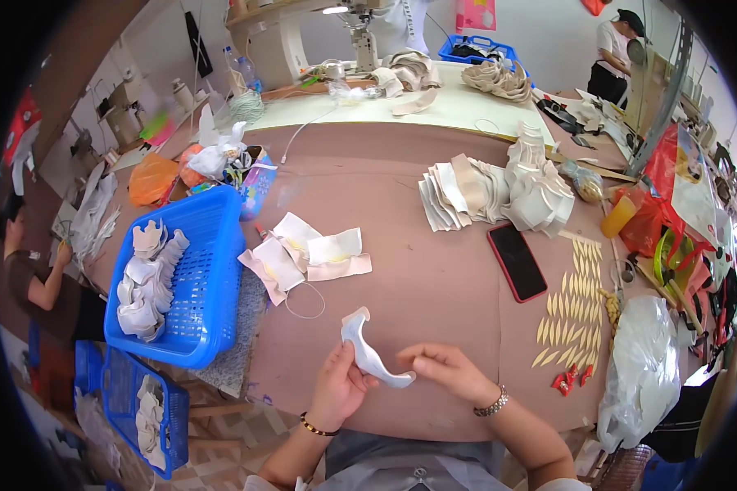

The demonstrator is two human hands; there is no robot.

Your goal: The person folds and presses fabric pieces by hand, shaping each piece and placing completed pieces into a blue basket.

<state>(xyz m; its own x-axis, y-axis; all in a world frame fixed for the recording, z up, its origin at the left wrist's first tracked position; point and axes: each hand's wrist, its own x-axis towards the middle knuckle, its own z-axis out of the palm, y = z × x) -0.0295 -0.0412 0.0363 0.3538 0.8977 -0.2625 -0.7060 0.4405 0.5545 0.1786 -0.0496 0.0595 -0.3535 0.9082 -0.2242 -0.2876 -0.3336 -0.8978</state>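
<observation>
My left hand [341, 385] is closed on the lower left side of a curved white shoe-upper piece [367, 352], which looks like leather or fabric. The piece stands tilted over the table's near edge. Close to its right end is my right hand [446, 370], fingers bent together with the thumb near the tip of the piece. Whether it touches the piece, or has something small between the fingers, I cannot make out. Beyond my hands lie several flat pale pieces with yellowish patches [307, 254], partly overlapping, beside a thin loop of cord [305, 316].
A blue basket [221, 307] of white pieces stands left; a second blue basket [172, 425] sits lower. Stacked pieces [475, 192], a phone [517, 263], rows of yellow leaf-shaped strips [571, 307] and a plastic bag [643, 368] lie right. Two people are in the background.
</observation>
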